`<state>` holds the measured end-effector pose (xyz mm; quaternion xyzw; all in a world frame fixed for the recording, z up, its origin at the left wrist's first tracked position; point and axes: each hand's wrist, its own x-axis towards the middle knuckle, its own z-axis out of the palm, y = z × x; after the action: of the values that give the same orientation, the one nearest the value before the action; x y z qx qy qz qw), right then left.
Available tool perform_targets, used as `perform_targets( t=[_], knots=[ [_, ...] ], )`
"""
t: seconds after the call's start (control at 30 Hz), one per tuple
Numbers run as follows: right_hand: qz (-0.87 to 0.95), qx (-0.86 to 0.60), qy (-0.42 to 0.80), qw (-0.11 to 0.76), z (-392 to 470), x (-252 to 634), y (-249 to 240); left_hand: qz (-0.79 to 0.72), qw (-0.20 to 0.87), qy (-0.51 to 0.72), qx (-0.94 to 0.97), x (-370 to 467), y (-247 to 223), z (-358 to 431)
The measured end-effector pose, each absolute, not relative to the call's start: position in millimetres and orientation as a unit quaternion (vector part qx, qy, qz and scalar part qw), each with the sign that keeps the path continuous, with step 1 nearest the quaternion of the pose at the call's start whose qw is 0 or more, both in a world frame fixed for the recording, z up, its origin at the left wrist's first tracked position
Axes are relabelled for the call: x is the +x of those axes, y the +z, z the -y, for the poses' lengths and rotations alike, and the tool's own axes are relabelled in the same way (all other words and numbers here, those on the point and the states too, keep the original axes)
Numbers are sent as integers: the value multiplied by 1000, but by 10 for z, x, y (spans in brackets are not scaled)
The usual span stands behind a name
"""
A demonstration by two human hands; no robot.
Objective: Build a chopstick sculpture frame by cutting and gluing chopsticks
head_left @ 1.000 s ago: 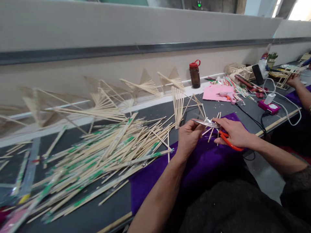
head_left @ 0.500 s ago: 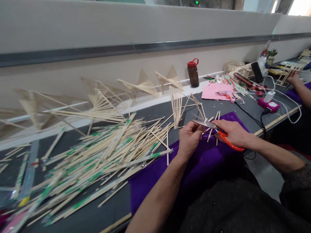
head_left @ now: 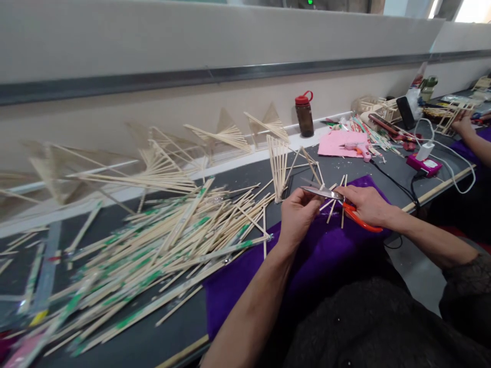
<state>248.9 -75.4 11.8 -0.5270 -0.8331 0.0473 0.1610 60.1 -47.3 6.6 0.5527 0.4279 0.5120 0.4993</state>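
My right hand grips orange-handled scissors over the purple cloth. Their metal blades stand apart and point left, across the fingertips of my left hand. My left hand is closed in a pinch on a thin wooden stick, mostly hidden by the fingers and blades. Several short cut sticks lie crossed on the cloth below the scissors. Just behind my left hand stands a fan-shaped stick frame, joined to a triangular part.
A large pile of loose and wrapped sticks covers the table's left. Twisted stick models line the wall. Behind stand a brown bottle and a pink glue gun; a purple power adapter trails cables. A co-worker's hand is far right.
The scissors and my right hand have shifted slightly left and up. My left hand has moved up a little, its fingers still pinched. The sticks on the table stay put.
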Motion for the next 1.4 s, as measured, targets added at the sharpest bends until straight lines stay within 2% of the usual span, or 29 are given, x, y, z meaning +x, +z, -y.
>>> perform_targets(
  t=[0.17,0.77,1.0,1.17,1.4],
  knots=[
    [826,-522,69,203,746,2463,96,-443,484,501,564,549,100,458],
    [838,-482,115,229,804,2510,103,-401,440,488,638,547,42,481],
    [838,-497,109,194,759,2518,62,-415,414,487,647,564,64,491],
    [837,-508,93,179,737,2504,65,-421,452,487,617,588,50,470],
    [833,-502,74,222,756,2494,74,-401,508,512,565,576,23,441]
  ],
)
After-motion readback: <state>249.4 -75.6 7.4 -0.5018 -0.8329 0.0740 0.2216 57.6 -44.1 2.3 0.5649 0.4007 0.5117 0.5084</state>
